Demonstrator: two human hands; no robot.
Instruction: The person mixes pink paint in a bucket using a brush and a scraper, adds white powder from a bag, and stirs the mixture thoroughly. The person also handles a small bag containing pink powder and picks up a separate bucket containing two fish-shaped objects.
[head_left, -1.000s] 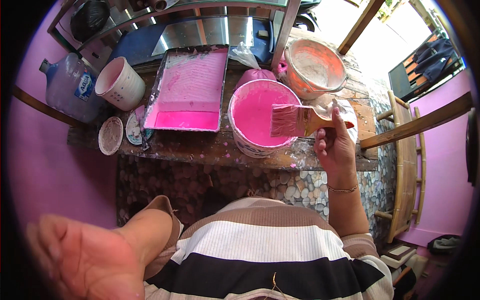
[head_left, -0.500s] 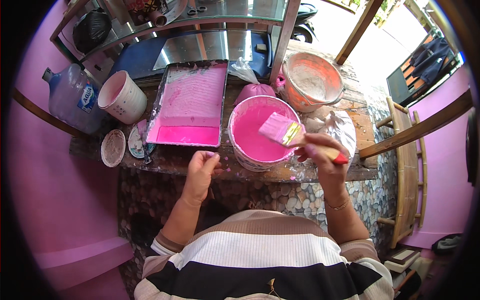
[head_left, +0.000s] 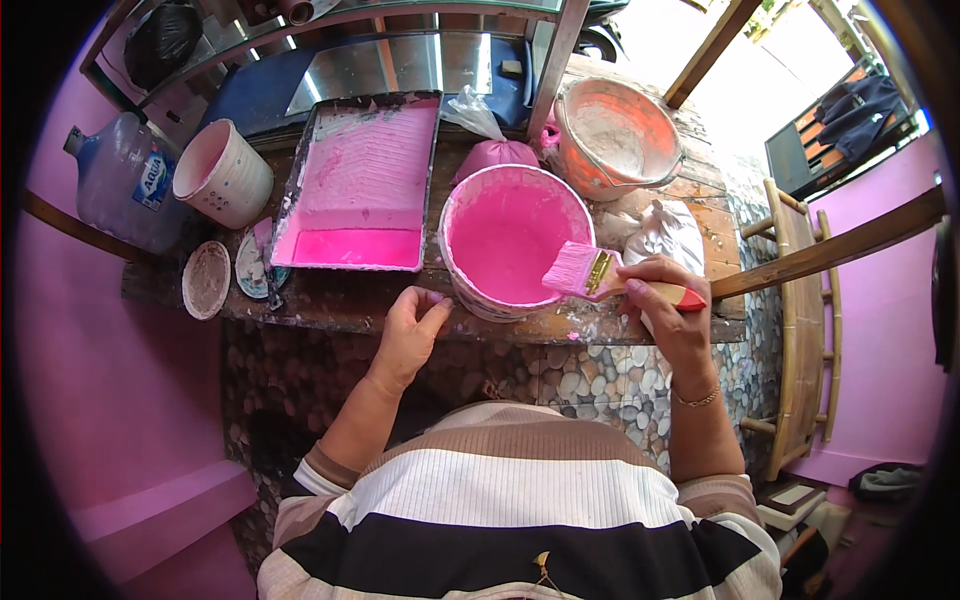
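Observation:
My right hand (head_left: 672,302) is closed round the wooden, red-tipped handle of a paintbrush (head_left: 585,273). Pink paint coats its bristles, which point left and lie over the right rim of a white bucket (head_left: 468,285). Inside the bucket is pink paint (head_left: 505,245), with more smeared up the walls. Loosely curled, my left hand (head_left: 412,325) is at the table's front edge, just left of the bucket, with nothing visible in its fingers. Behind that hand lies a black-edged paint tray (head_left: 362,185), its ridged slope covered in pink and a pool of paint at its near end.
Left of the tray stand a white tub (head_left: 228,180), a water jug (head_left: 125,185) and two paint-crusted lids. A pink-filled plastic bag (head_left: 495,155), an orange bucket (head_left: 610,145) and a white bag (head_left: 668,235) sit behind and right. Wooden posts frame the table; a bamboo bench (head_left: 795,320) stands right.
My right hand has moved slightly right and the brush has swung down, from above the bucket's opening to its right rim. My left hand has shifted slightly. The view has tilted a little.

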